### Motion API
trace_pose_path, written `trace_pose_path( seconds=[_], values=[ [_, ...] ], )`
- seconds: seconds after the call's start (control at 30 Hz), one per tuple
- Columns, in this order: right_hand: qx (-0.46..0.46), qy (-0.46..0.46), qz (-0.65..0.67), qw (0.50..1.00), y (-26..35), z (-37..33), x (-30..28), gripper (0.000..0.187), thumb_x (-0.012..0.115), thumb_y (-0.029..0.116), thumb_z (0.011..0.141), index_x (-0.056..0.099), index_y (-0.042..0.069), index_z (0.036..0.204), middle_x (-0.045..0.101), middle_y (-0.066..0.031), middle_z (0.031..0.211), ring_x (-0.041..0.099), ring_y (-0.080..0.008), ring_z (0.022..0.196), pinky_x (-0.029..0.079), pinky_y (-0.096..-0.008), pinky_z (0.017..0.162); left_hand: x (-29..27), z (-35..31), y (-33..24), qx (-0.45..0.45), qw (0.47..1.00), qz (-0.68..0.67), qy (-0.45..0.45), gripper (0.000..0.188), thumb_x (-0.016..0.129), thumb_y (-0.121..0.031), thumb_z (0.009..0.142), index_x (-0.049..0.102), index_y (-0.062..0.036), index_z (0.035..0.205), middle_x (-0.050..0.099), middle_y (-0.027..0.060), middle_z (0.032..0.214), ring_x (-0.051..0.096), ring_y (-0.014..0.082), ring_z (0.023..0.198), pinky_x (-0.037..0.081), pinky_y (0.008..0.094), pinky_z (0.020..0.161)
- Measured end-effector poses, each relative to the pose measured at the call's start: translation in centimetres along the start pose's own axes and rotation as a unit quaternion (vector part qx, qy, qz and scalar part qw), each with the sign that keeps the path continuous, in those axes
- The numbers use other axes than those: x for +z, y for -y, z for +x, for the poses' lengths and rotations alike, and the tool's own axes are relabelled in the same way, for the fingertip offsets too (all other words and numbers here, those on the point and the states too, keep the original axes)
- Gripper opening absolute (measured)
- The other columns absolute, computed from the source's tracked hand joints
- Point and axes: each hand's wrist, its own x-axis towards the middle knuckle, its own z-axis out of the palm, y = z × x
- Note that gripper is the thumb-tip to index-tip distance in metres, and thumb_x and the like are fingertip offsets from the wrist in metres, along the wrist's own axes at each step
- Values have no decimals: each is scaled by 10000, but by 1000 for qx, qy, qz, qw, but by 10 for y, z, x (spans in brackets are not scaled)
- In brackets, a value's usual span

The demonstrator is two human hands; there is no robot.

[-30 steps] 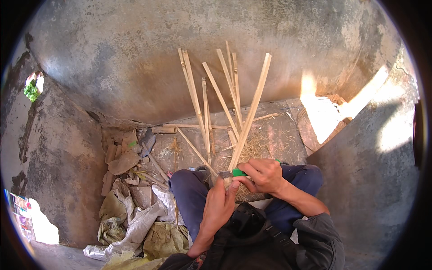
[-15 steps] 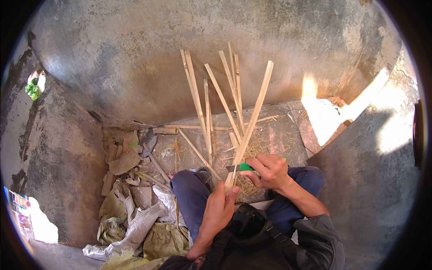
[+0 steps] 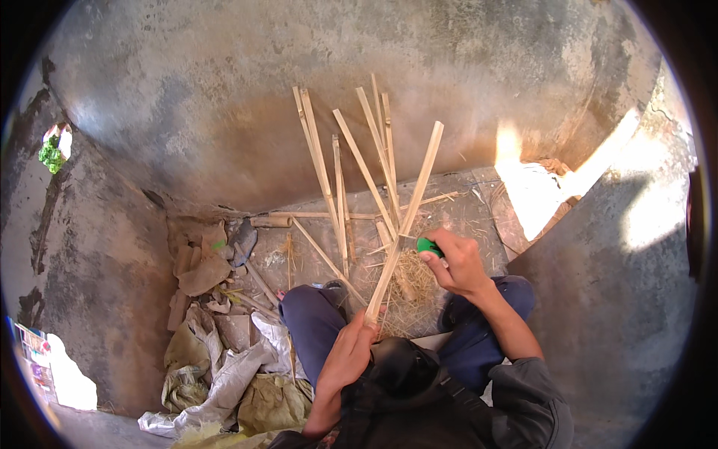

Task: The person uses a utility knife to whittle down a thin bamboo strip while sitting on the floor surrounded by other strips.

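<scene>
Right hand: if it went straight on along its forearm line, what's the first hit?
Probably the upper part of the bamboo strip held in the left hand; it slants across the line ahead of the right hand. Depth is unclear, so the fist might pass above it.

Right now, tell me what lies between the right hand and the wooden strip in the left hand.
In the head view, a green-handled knife spans that stretch: the right hand grips it, and its far end appears to meet the wooden strip.

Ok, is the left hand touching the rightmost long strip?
Touching. The head view shows the left hand closed around the lower end of the rightmost long strip.
</scene>
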Motion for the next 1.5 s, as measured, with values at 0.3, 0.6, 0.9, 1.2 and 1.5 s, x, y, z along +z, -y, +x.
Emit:
trace_pose_path(
  seconds=[0.3,0.6,0.9,1.2,1.5],
  values=[
    [-85,47,-24,995,7,-13,13,286,792,329,1021,729,74,1132,721,-93,906,742,-280,717,568,-386,605,-4,12,-15,39,999,8,-13,385,609,-172,1176,606,8,1516,711,-7,1008,529,41,828,459,215,734],
    [-131,76,-8,988,21,-17,25,287,817,356,992,735,107,1109,657,-41,818,694,-237,615,539,-372,538,12,18,-9,87,985,-102,-111,376,772,-82,1076,652,100,1383,789,112,1185,682,75,1104,560,254,956],
    [-130,71,2,989,26,-18,27,292,810,370,994,738,107,1099,674,-29,828,709,-231,622,544,-362,537,17,20,-24,113,983,-33,-142,360,826,-70,1031,669,109,1301,818,160,1146,713,85,1032,577,234,853],
    [-124,68,-8,990,33,-17,22,280,822,380,985,745,123,1068,662,-24,801,708,-224,612,545,-360,531,22,20,-25,131,976,-5,-172,318,831,-125,1038,713,113,1214,805,101,990,665,51,894,555,250,746],
    [-130,47,-39,990,34,-14,18,310,850,390,947,765,103,1027,632,-21,746,681,-227,587,519,-357,520,23,19,-19,131,975,3,-177,181,734,-58,1091,740,88,1198,794,59,1021,673,47,914,512,209,771]
  ],
)
